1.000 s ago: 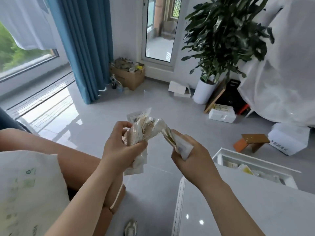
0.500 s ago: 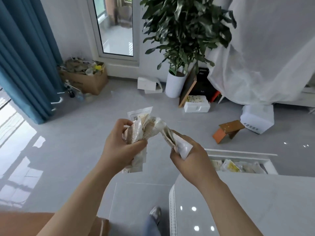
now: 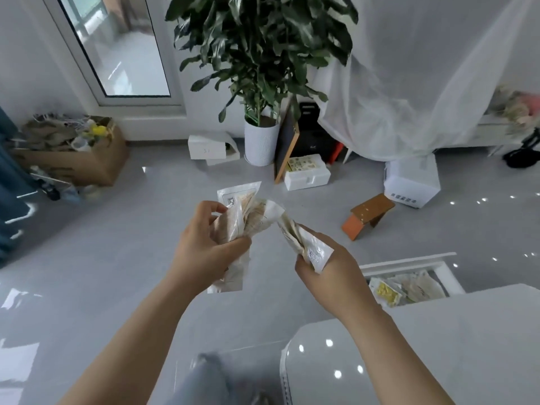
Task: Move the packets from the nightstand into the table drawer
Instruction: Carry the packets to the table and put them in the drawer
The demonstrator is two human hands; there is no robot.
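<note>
Your left grip (image 3: 204, 247) is curled round a bundle of packets (image 3: 245, 219), with the thumb across the front. The bundle fans out above the fist and hangs below it. Your right grip (image 3: 330, 276) pinches a smaller bunch of packets (image 3: 311, 248) between thumb and fingers. Its upper end touches the bundle or comes very near; I cannot tell which. Both grips are in the air above the floor, in front of the corner of the white bench (image 3: 438, 346). Just beside the right grip, on its right, the table drawer (image 3: 409, 260) stands open, and stored packets (image 3: 409, 287) lie inside it. The nightstand is not in view.

I judge that you are in the carrying step and are dividing the load before the drop. The next move asks you to bring the right grip over the open drawer, lower it past the rim and let go there, then follow with the left bundle. The wrappers look smooth and loose, so keep each pinch firm until you are above the drawer.
</note>
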